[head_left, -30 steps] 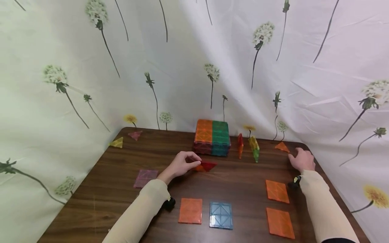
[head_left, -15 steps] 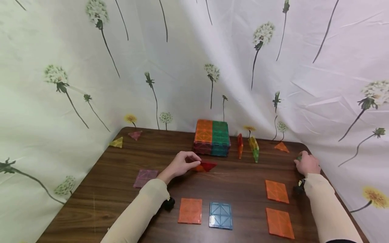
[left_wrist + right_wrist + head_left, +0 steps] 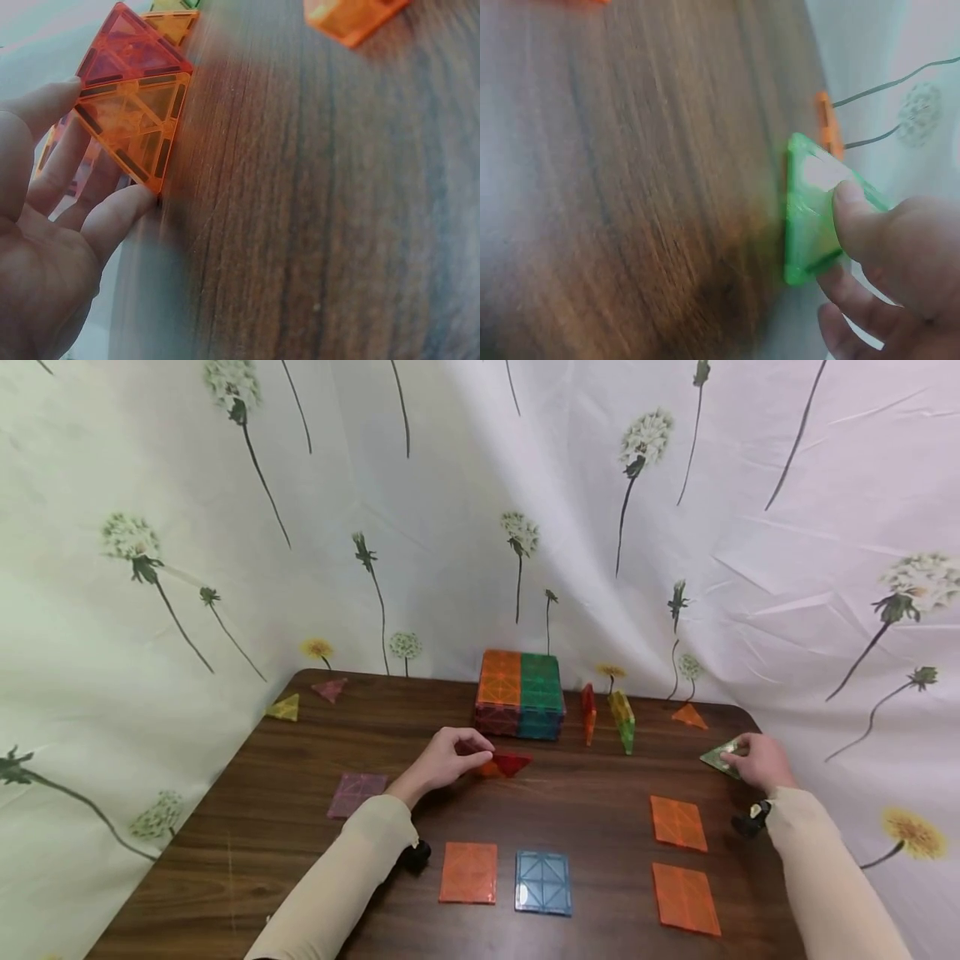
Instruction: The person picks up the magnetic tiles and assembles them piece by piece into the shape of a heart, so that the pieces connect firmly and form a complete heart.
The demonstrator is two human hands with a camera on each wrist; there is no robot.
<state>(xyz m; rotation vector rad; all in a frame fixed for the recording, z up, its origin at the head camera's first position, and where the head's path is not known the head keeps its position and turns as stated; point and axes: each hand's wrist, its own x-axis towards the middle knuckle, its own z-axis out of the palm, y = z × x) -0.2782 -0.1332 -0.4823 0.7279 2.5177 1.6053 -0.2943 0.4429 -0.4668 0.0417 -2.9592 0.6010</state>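
My left hand (image 3: 446, 757) holds a pair of see-through magnetic triangle tiles near the middle of the table. The red triangle tile (image 3: 513, 764) and the orange triangle tile (image 3: 135, 120) meet along one edge and stand up from the wood. In the left wrist view, digits touch the orange tile's corners. At the table's right side my right hand (image 3: 767, 762) pinches a green triangle tile (image 3: 716, 758). The right wrist view has the thumb across the face of that green tile, with the other fingers partly hidden behind it.
A block of orange, green, purple and blue tiles (image 3: 520, 693) stands at the back. Beside it are upright red-orange (image 3: 589, 714) and yellow-green tiles (image 3: 622, 722). Several square tiles lie in front, including a blue one (image 3: 543, 882). Loose triangles lie near the back corners, one orange (image 3: 689, 717).
My right hand moved right past the orange triangle, picked up the green triangle tile and turned it into clearer view. My left hand keeps holding the red and orange tiles in place.
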